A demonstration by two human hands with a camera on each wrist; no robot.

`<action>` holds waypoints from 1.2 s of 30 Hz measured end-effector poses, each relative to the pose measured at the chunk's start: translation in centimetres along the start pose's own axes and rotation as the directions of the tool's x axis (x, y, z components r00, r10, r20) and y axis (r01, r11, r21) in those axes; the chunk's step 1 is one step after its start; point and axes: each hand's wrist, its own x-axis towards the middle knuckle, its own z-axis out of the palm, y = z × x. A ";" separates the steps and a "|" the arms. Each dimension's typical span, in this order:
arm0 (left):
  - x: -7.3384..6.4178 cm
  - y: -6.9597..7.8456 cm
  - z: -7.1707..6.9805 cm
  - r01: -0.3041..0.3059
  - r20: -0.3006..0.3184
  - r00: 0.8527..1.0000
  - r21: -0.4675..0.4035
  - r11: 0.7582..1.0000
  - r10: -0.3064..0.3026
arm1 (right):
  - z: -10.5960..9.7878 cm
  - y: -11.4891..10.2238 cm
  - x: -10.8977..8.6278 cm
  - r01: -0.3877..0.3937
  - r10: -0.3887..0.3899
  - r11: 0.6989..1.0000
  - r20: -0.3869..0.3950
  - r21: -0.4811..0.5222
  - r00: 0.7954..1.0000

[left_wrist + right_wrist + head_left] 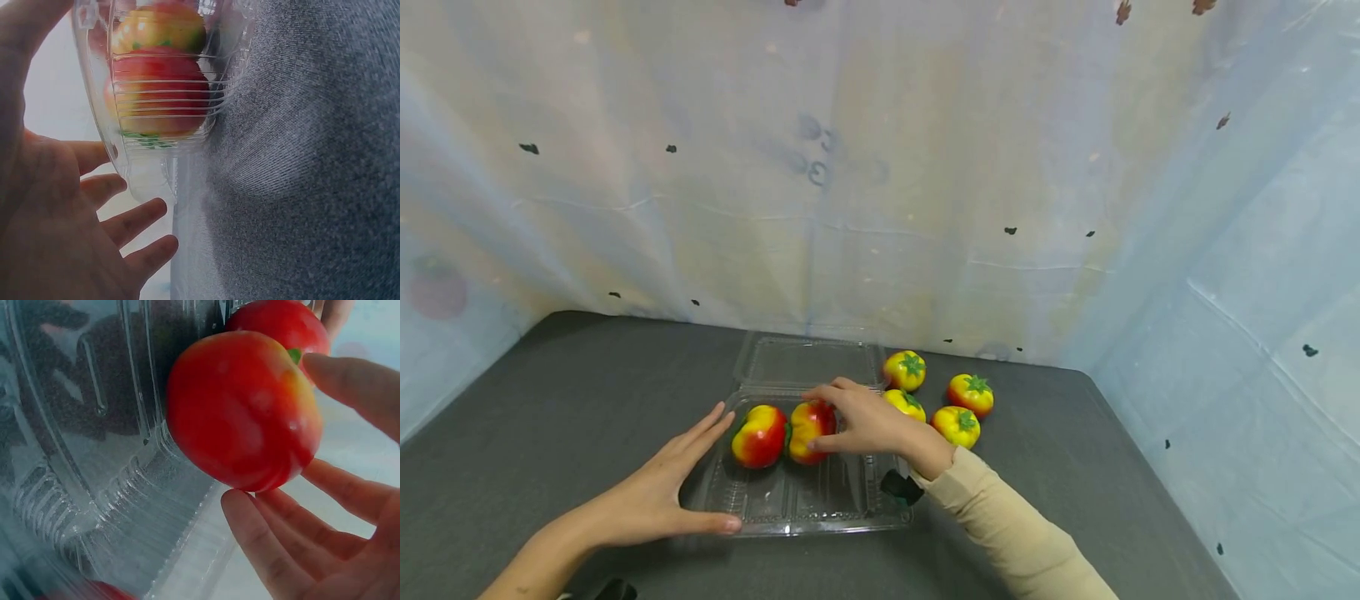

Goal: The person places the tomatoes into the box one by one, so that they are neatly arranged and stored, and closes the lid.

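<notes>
Head view: my right hand [872, 423] curls its fingers round a red-and-yellow tomato-like fruit [811, 431] inside the clear plastic clamshell [826, 500].
My left hand [651, 498], fingers spread wide and holding nothing, is by the clamshell's left edge; a second fruit [759, 438] sits beside the first, four similar fruits [956, 428] on the tabletop [1075, 483] rightward.

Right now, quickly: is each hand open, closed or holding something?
Left hand: open, beside the clear container.
Right hand: holding a red-and-yellow fruit, the right one of two in that container.
</notes>
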 end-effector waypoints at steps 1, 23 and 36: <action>0.0 0.0 0.0 0.000 0.001 1.000 -0.002 1.000 0.000 | 0.0 0.0 -0.1 -0.001 0.001 1.000 -0.001 0.007 1.000; 0.1 -0.3 -0.1 -0.002 0.009 1.000 0.004 1.000 0.002 | -1.3 2.0 -3.5 0.035 0.004 0.961 -0.140 0.275 0.990; 0.0 -0.6 0.0 -0.024 0.006 1.000 0.006 1.000 0.024 | -0.5 4.8 -5.6 0.022 0.102 0.939 -0.338 0.344 0.936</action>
